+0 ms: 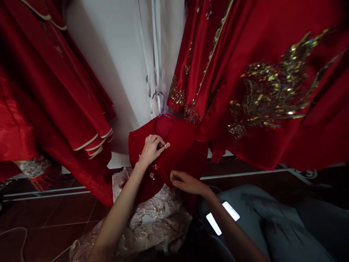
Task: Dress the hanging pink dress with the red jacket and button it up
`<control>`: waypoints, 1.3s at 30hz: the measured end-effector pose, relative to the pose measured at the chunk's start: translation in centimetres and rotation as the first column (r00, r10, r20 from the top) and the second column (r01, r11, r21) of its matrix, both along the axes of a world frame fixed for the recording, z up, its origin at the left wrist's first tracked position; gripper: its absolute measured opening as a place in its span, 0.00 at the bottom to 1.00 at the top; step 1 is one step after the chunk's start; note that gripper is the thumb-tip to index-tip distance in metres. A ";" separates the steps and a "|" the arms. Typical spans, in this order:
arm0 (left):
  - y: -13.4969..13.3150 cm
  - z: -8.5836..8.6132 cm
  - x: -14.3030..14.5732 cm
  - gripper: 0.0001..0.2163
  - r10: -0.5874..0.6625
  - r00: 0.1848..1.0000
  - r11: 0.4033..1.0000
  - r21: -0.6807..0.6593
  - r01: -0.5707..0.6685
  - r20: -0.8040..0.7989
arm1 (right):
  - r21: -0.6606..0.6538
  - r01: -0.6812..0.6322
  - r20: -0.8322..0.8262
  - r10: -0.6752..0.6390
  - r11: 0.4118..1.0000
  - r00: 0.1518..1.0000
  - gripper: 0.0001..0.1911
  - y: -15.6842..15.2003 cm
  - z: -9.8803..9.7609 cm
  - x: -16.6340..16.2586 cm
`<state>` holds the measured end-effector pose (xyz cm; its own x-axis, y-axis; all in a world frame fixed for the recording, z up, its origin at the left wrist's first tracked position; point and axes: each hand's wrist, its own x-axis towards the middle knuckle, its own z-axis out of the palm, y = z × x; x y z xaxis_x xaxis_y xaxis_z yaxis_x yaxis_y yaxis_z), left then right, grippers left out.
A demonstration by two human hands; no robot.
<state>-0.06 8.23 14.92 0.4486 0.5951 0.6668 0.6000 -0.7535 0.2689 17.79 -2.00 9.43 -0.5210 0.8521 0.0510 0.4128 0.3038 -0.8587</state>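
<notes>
A small red garment (188,149) hangs from a purple hanger (163,105) in front of me. Near its neckline, my left hand (152,148) pinches a flower-shaped pearl button (167,145) between thumb and fingers. Lower on the front are more pearl buttons (152,176), below my left wrist. My right hand (187,182) is beside the garment's lower front, its fingers curled inward. Whatever those fingers hold, if anything, is hidden.
Red garments with gold sequin work (272,87) hang at the right, and red clothes with pale piping (87,142) at the left. Pale shiny fabric (152,218) lies below. A lit screen (231,211) shows by my right forearm. A metal rail (245,174) runs low behind.
</notes>
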 end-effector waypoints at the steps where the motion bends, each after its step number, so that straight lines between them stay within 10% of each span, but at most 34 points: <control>1: 0.1 0.0 0.1 0.05 -0.015 1.000 1.000 0.002 0.015 0.004 | 0.001 0.005 0.006 -0.005 1.000 1.000 0.03 0.0 -0.1 0.1; 19: -0.1 1.6 0.2 0.04 -0.133 0.988 0.991 -0.033 0.130 -0.084 | 0.040 0.022 -0.013 -0.022 0.999 1.000 0.05 -0.3 -0.3 0.2; 24: -0.9 0.5 -0.4 0.08 0.101 0.992 0.993 0.069 -0.097 -0.071 | 0.115 0.324 -0.398 -0.255 0.939 0.881 0.09 2.7 2.8 -1.5; 28: -0.1 0.1 -1.7 0.16 0.467 0.879 0.868 0.137 -0.477 0.100 | 0.036 0.361 -0.562 -0.280 0.932 0.778 0.33 7.0 5.8 -4.9; 32: 1.4 1.6 -3.9 0.24 0.647 0.757 0.743 0.145 -0.653 0.093 | 0.180 0.712 -0.367 -0.625 0.679 0.689 0.49 9.9 5.4 -5.6; 35: 2.1 3.2 -5.7 0.23 0.704 0.710 0.705 0.134 -0.697 -0.014 | 0.369 0.802 -0.198 -0.803 0.470 0.562 0.39 11.0 4.3 -2.8; 39: 2.6 4.0 -7.8 0.18 0.719 0.695 0.694 0.082 -0.715 -0.022 | 0.459 0.695 0.046 -0.796 0.554 0.604 0.27 11.9 4.9 3.0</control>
